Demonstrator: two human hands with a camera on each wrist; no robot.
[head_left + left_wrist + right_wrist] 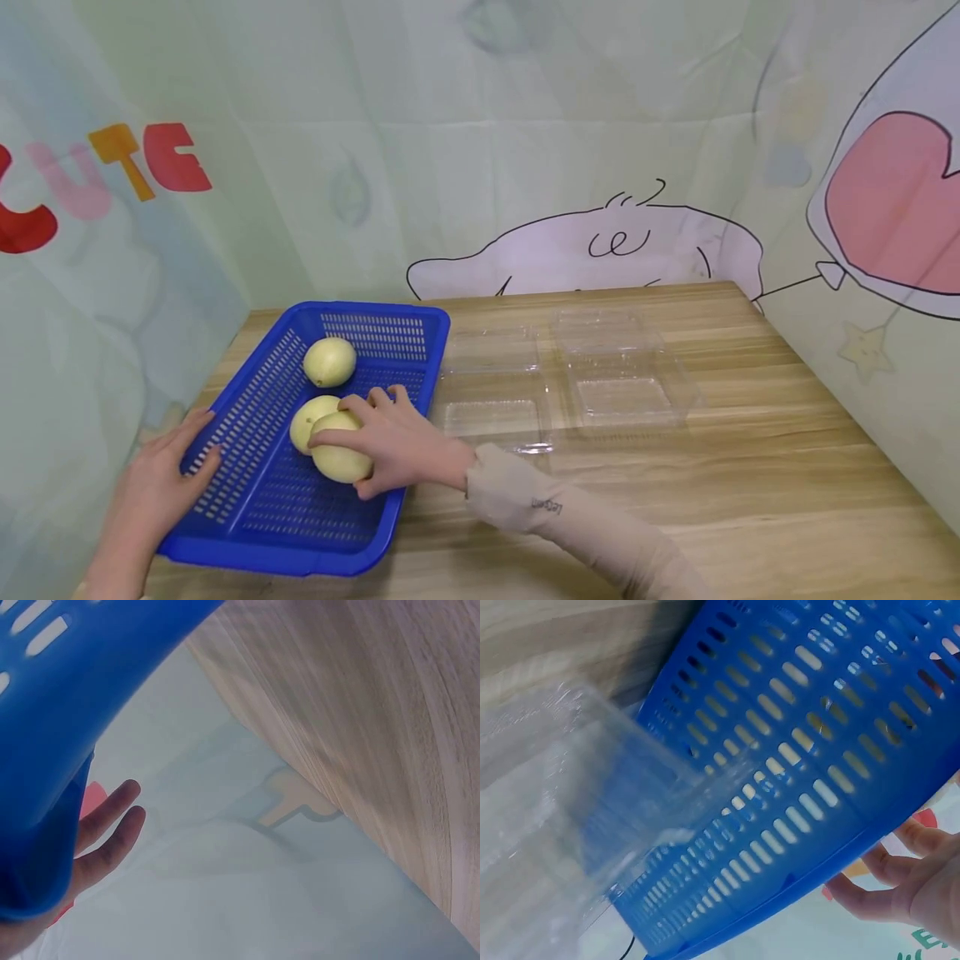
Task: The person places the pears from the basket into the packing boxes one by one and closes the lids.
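Observation:
In the head view my right hand reaches over the near part of a blue plastic basket. Its fingers and thumb spread round a pale yellow melon and grip it. This melon overlaps a second melon just behind it, and a third melon sits farther back in the basket. My left hand rests at the basket's left rim, thumb over the edge. The left wrist view shows extended fingers beyond the rim. In the right wrist view, the basket wall hides the gripped melon below my fingers.
Right of the basket, clear plastic boxes with raised lids stand on the wooden table; the nearer one sits close to the basket's right side. A printed curtain encloses the table at the back and sides.

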